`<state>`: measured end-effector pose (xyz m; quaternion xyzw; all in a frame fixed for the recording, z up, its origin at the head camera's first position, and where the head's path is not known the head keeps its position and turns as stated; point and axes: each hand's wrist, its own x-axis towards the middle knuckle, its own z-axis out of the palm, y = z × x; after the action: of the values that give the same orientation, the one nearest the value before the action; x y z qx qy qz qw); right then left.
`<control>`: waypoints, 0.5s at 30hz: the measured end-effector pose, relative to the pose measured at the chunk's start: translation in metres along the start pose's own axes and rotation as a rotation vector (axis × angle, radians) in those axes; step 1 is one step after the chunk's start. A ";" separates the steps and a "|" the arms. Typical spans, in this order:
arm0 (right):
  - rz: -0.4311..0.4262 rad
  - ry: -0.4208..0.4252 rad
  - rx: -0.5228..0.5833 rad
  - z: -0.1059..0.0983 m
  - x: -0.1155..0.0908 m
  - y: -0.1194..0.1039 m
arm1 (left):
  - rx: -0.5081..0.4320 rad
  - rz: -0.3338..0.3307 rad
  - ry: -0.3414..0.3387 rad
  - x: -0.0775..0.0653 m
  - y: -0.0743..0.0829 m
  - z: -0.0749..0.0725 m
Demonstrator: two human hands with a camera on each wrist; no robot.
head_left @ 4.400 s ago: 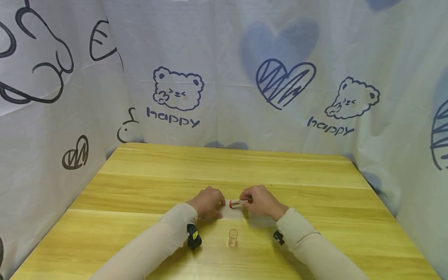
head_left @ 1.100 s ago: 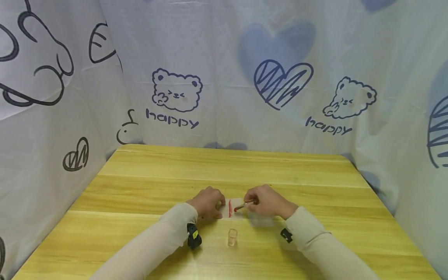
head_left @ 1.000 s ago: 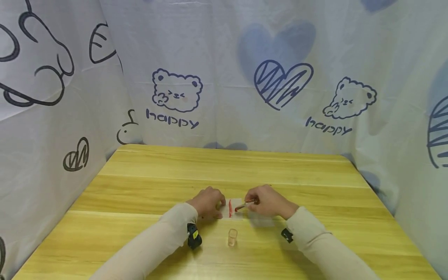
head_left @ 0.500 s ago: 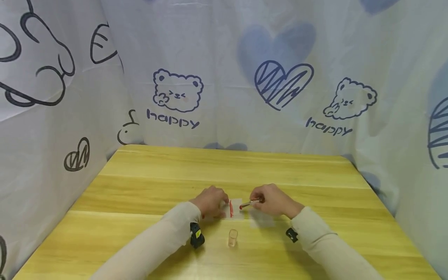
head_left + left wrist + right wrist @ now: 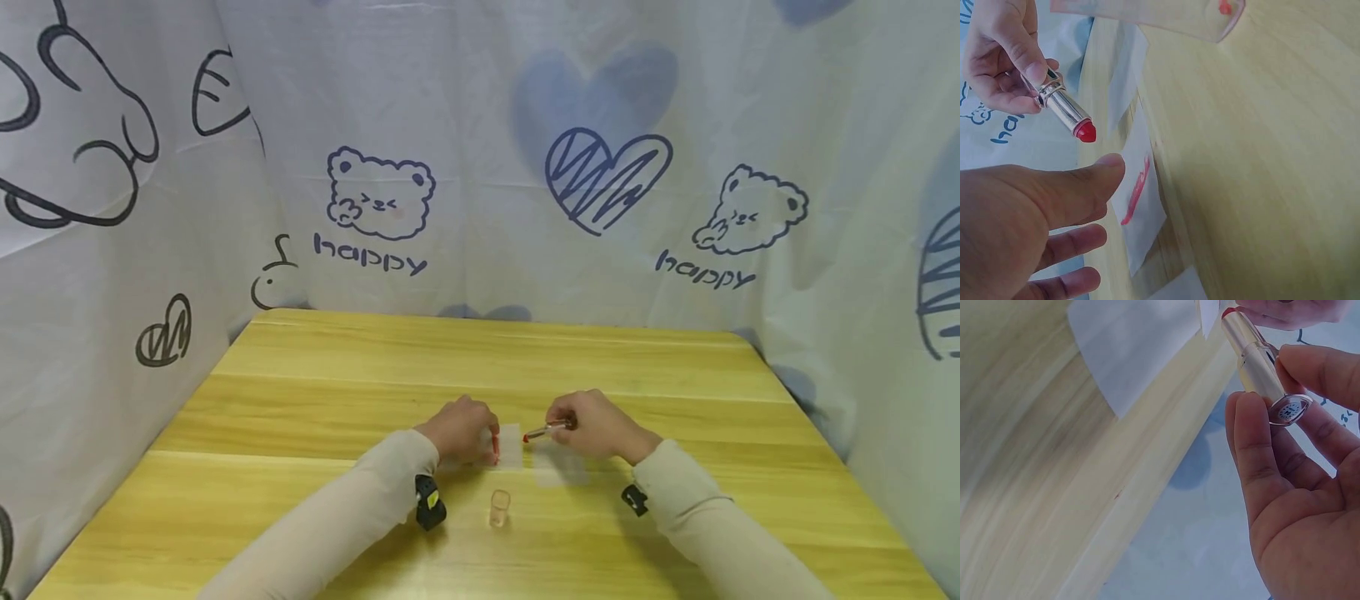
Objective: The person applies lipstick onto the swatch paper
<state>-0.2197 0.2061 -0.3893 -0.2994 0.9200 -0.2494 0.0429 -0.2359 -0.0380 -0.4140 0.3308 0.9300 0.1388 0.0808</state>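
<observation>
My right hand (image 5: 596, 423) pinches an uncapped lipstick (image 5: 543, 431) between thumb and fingers, its silver tube tilted and its red tip (image 5: 1087, 132) pointing left, past the right edge of a small white paper slip (image 5: 512, 450). A red streak (image 5: 1137, 194) runs across that slip. My left hand (image 5: 461, 429) hovers at the slip's left side, its thumb stretched over the paper and the other fingers loosely bent in the left wrist view, gripping nothing. Nearer me on the table, the clear pinkish lipstick cap (image 5: 499, 508) stands with a red smear inside.
Another white slip (image 5: 561, 471) lies under and in front of my right hand. A third slip's corner (image 5: 1182, 289) shows low in the left wrist view. The wooden table (image 5: 360, 358) meets a white printed curtain (image 5: 487, 250) behind.
A red streak has appeared on the slip since the oldest frame. My right hand has drawn the lipstick rightward off the paper, and my left hand has shifted right over the slip.
</observation>
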 end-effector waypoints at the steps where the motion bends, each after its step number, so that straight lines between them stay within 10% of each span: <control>1: 0.002 0.001 0.001 0.000 0.000 0.000 | -0.002 -0.002 -0.003 0.000 0.000 0.000; 15: 0.033 0.016 -0.024 -0.003 -0.003 0.008 | -0.022 0.023 -0.016 0.005 0.008 0.001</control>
<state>-0.2221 0.2142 -0.3907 -0.2826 0.9281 -0.2398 0.0360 -0.2350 -0.0283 -0.4129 0.3415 0.9239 0.1474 0.0902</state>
